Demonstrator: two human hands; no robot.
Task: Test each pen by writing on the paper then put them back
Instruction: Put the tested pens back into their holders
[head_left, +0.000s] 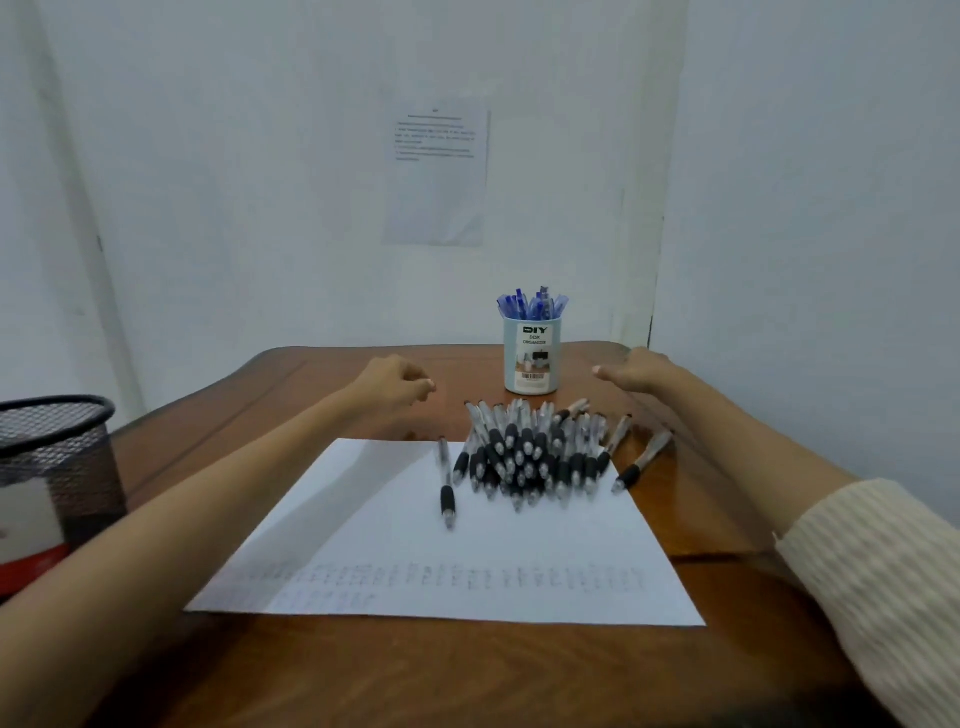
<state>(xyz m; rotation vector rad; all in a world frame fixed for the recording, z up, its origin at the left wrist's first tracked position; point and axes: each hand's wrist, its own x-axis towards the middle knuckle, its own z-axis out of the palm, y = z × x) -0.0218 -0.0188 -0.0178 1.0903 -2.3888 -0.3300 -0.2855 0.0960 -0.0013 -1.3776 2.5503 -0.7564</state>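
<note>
On the wooden surface (467, 670) lies a white paper (395, 551), and along its near edge there are rows of small written marks (too blurred for me to read). On the far right part of the paper is a pile of pens (530, 452) with black grips, many of them, lying one over another with the tips toward the person. One single pen (445, 480) lies apart, just left of the pile, and two stray pens (631, 457) lie at the right, half off the paper's edge.

Behind the pile stands a pale blue cup (531, 358) with blue pens (532, 304) standing upright in it.

Both hands are held above the surface, beyond the paper. The left hand (395, 384) has its fingers curled in toward the palm, and I see nothing in them. The right hand (631, 371), beside the cup, has fingers relaxed and apart with the thumb pointing left, and it holds nothing.

A black mesh basket (57, 457) stands at the far left.
</note>
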